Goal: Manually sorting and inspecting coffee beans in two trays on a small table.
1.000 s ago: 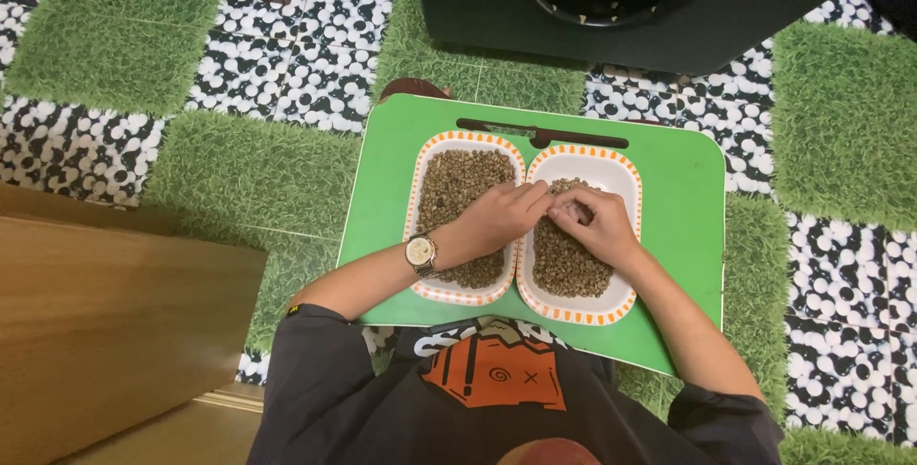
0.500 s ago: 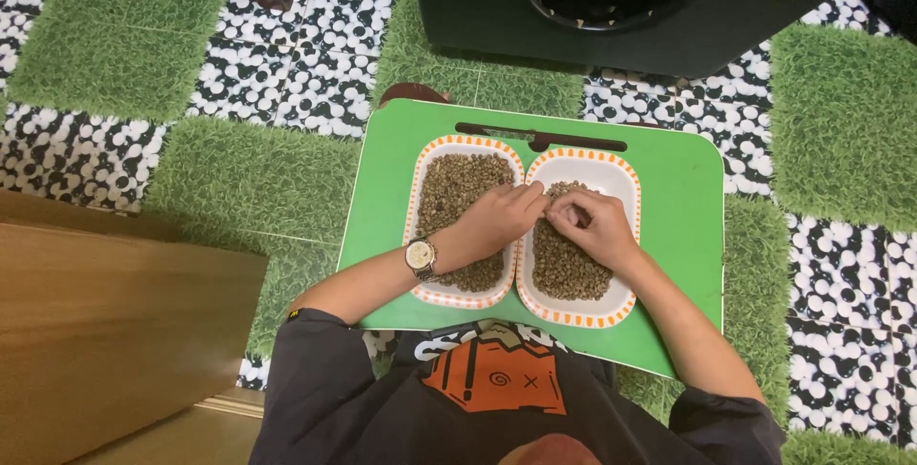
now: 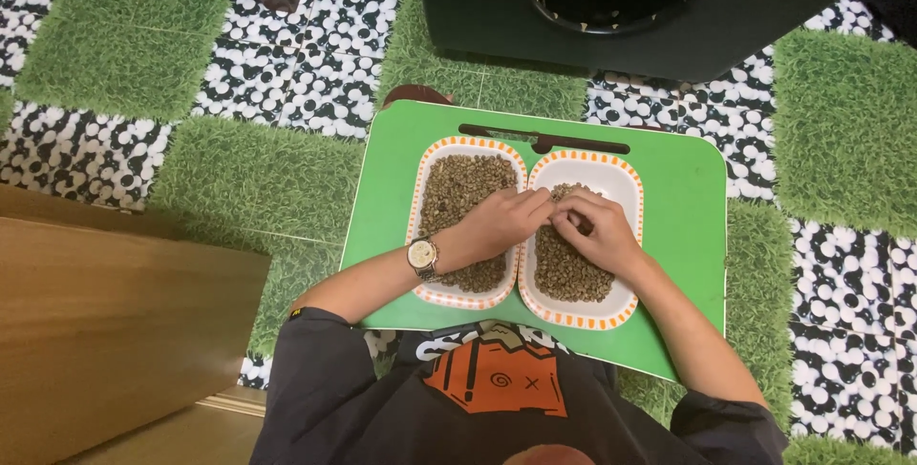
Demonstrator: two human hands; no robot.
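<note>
Floor of green grass-like and black-and-white pebble-pattern square mats (image 3: 253, 174). Large black box with round opening (image 3: 630, 2) at top. Brown wooden panel (image 3: 115, 322) at lower left. Bright green rounded lap table (image 3: 678, 226) carrying two white oblong dishes with orange-striped rims, side by side, touching. Left dish (image 3: 425, 174) heaped with small brownish beans; right dish (image 3: 626, 183) partly filled. Left hand (image 3: 497, 221), wristwatch on wrist, lying across left dish, fingertips over shared rim. Right hand (image 3: 597, 226) on beans in right dish, grip curled, pinching at beans; contents of grip too small to tell.
</note>
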